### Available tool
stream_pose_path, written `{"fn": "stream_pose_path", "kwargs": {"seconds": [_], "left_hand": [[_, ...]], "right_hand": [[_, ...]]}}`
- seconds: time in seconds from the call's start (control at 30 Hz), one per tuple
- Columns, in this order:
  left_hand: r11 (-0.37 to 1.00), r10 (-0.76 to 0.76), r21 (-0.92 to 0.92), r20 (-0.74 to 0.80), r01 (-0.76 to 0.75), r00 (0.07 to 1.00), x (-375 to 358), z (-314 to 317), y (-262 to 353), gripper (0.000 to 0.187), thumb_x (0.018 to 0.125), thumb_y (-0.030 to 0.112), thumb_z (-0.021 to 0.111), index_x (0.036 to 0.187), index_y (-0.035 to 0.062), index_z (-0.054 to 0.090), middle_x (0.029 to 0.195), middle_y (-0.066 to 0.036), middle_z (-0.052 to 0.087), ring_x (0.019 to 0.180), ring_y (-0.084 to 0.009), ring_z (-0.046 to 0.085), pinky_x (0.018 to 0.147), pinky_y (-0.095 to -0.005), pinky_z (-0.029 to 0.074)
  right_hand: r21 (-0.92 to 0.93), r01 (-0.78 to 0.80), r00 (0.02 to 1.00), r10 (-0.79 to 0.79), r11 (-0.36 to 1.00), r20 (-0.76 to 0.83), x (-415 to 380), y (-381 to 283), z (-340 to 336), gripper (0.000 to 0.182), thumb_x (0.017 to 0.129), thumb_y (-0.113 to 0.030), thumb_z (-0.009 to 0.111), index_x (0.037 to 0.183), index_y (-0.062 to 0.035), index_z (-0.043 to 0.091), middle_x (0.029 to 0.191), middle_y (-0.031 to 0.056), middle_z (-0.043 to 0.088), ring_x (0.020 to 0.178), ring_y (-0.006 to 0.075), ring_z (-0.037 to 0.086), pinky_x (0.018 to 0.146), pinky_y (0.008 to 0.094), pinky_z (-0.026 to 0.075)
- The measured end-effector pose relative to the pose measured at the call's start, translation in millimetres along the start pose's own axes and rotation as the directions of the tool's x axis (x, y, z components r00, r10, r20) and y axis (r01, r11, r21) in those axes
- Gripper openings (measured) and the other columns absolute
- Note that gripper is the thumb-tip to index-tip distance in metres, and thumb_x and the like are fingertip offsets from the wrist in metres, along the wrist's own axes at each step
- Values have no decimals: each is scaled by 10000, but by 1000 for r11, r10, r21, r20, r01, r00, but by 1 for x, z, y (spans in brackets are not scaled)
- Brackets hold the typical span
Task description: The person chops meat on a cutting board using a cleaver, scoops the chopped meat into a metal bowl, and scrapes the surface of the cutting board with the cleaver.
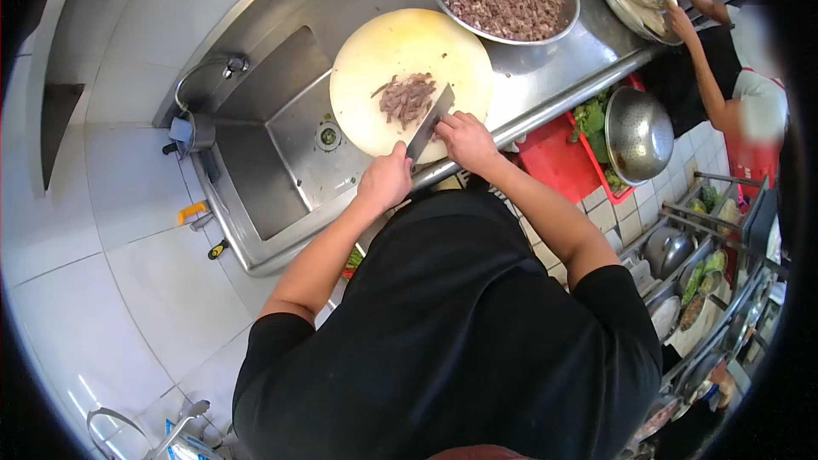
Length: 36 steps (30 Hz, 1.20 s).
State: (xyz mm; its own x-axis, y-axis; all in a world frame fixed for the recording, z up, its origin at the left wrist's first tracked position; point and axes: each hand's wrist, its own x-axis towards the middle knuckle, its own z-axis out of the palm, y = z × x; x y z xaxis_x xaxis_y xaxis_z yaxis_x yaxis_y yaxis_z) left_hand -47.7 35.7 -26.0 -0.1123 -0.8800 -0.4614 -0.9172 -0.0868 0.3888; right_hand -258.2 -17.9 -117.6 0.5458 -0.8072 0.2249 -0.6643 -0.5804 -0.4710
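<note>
My left hand (pixel 388 177) is closed around the handle of a cleaver (pixel 431 123), whose blade slants up across a round, cream-coloured cutting board (pixel 383 43). On the blade's other side, my right hand (pixel 466 138) has its fingers curled down on a bit of brown meat, mostly hidden beneath them. A small heap of sliced brown meat (pixel 406 100) lies on the board, left of the blade. Beyond the board stands a large metal bowl (pixel 573 21) full of chopped brown meat (pixel 507 0).
The board lies partly over a metal sink (pixel 264 179) with a faucet (pixel 230 66). A red crate (pixel 550 158) of greens and a metal colander (pixel 639 135) sit below the counter edge. At right, another person's hands (pixel 677 21) hold a bowl. Racks with food bowls (pixel 671 251) stand lower right.
</note>
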Motion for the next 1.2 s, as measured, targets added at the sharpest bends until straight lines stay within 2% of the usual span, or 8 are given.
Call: {"fn": "stream_pose_path", "kwargs": {"seconds": [0.2,0.43,0.77,0.87,0.9,1.03,1.17,1.2], "left_hand": [[997,16,-72,-139,-27,990,-6,-16,-43,226,1055,286,532,1149,80,530,869,-301,703,849,-528,683,775,-636,516],[977,-90,154,-324,147,942,30,-63,-80,173,1040,231,504,1139,100,560,909,-268,729,871,-496,712,775,-609,556],[986,36,167,-161,-9,986,26,-25,-60,254,944,108,501,1183,105,585,958,-248,737,889,-459,740,765,-570,591],[997,41,77,-245,-22,969,22,-35,-73,184,1018,235,513,1129,101,574,925,-249,724,843,-464,719,749,-589,561],[998,28,67,-269,-11,963,21,-41,-78,191,1003,226,527,1138,105,585,944,-247,726,851,-464,722,750,-586,568],[998,14,58,-367,8,930,25,-51,-112,226,981,264,571,1147,118,618,980,-243,730,882,-464,728,757,-579,579],[997,-39,44,-351,58,936,28,-53,-127,216,987,284,634,1100,101,624,1033,-209,728,934,-456,709,803,-560,566],[999,-37,10,-357,43,933,28,-53,-129,217,989,285,632,1099,98,625,1025,-216,728,934,-460,707,807,-564,566]], "right_hand": [[100,-52,998,55,994,-32,-6,-8,-11,209,908,-218,717,1044,-61,690,1066,110,682,1016,316,634,931,441,514],[85,-31,998,35,996,-45,34,0,18,148,926,-191,691,990,-58,679,991,128,677,991,337,639,898,444,528],[209,-192,976,209,959,-66,22,6,-24,335,896,-195,747,1175,-35,654,1103,187,666,1067,393,633,975,463,514],[31,-49,996,51,998,-66,24,11,-50,482,877,-255,775,1265,-29,598,1202,203,632,1152,399,596,1032,471,486],[-15,-26,998,26,1000,60,27,15,-58,729,863,-396,796,1416,-29,496,1358,221,557,1285,416,522,1114,495,429],[-114,280,924,-235,953,303,56,19,-64,1075,829,-688,723,1588,-39,324,1563,241,409,1475,436,368,1228,552,295],[-240,556,810,-456,796,368,100,22,-21,1082,838,-801,598,1583,-57,346,1548,226,434,1486,411,364,1274,548,212],[-250,534,810,-404,808,426,109,18,-16,1058,845,-794,596,1571,-61,363,1533,219,447,1474,402,376,1268,537,224]]}}
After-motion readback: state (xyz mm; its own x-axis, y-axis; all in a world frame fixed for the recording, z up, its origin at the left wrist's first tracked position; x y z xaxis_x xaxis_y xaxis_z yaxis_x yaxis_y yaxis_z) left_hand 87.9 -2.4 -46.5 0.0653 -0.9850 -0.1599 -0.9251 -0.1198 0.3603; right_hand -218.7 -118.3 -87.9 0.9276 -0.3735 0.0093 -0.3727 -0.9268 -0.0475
